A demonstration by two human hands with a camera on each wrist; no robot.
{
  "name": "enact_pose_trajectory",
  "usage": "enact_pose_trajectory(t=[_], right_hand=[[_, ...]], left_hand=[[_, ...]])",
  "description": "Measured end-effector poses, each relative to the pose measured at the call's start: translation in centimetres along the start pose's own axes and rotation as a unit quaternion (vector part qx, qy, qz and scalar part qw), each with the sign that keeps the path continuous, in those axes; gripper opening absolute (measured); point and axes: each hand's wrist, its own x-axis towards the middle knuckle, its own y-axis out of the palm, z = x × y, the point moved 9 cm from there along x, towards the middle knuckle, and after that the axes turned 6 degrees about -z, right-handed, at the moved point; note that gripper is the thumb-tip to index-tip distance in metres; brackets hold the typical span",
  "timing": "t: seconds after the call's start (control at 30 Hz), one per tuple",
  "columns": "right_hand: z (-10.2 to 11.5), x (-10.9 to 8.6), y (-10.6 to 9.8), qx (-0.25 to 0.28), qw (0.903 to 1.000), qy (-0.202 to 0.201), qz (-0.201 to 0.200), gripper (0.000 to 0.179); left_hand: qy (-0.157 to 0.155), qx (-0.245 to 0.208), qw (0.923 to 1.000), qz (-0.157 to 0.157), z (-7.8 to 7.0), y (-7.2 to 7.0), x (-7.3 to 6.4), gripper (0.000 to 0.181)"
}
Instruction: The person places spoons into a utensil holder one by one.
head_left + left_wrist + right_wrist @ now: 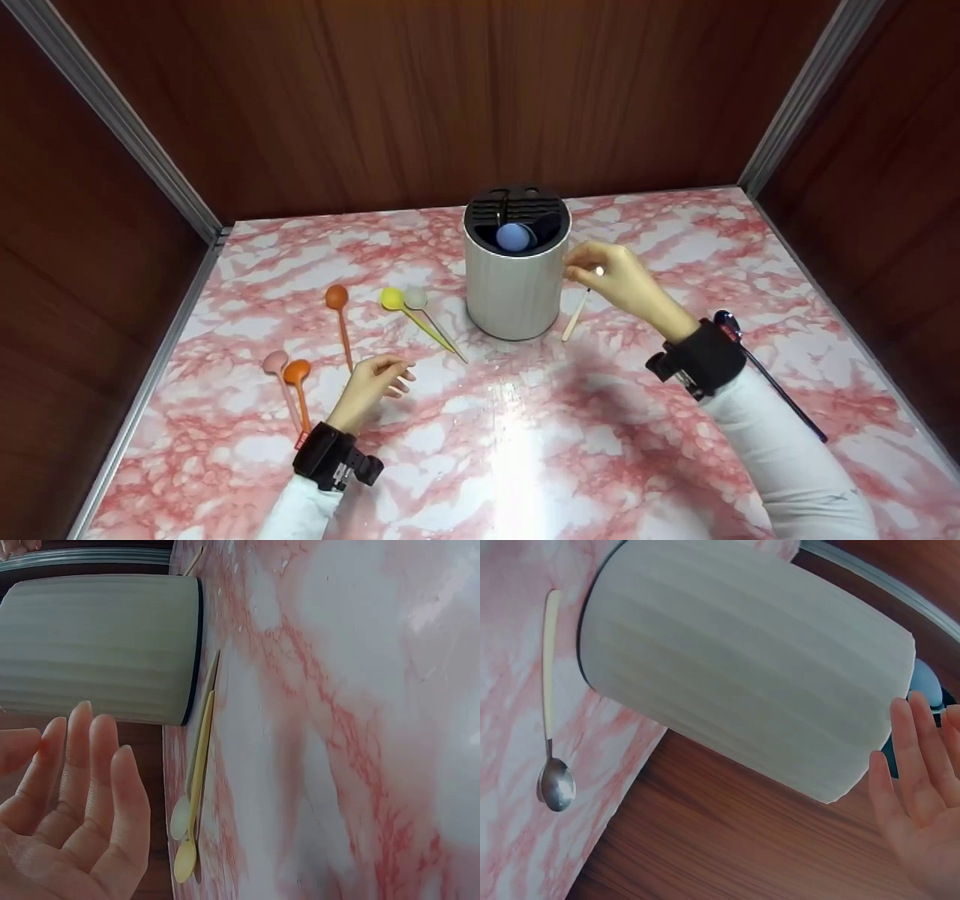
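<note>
A white ribbed utensil holder [514, 300] with a black slotted top stands near the back, and a blue spoon's head [514, 237] shows in its opening. Close to the holder's right rim is my right hand [611, 277]; its fingers are loosely extended in the right wrist view and hold nothing. Below that hand lies a spoon with a cream handle [549, 667] and a metal bowl. My left hand [375, 379] hovers over the table, fingers relaxed, holding nothing. Nearest to it are a dark-orange spoon [337, 298], a yellow spoon [185, 861] and a pale grey spoon [416, 298].
At the left, a pink spoon [276, 362] and an orange spoon [298, 372] lie side by side. A dark, shiny spoon [784, 397] lies at the right, partly behind the right wrist. Wood-patterned panels [375, 112] enclose the marbled table [420, 480] at the back and sides.
</note>
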Motion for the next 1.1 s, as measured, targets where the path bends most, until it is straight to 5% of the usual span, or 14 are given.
enact_pose_trajectory(t=[0.5, 1.1], right_hand=[[-1.7, -4.2, 1.4, 0.009, 0.9986, 0.021, 0.047, 0.009], [-3.2, -7.1, 2.4, -0.011, 0.9977, 0.02, 0.064, 0.01]], left_hand=[[-0.011, -0.007, 0.9998, -0.016, 0.4, -1.1, 0.8, 0.025], [-0.045, 0.031, 0.9962, -0.067, 0.4, -4.7, 3.3, 0.028]])
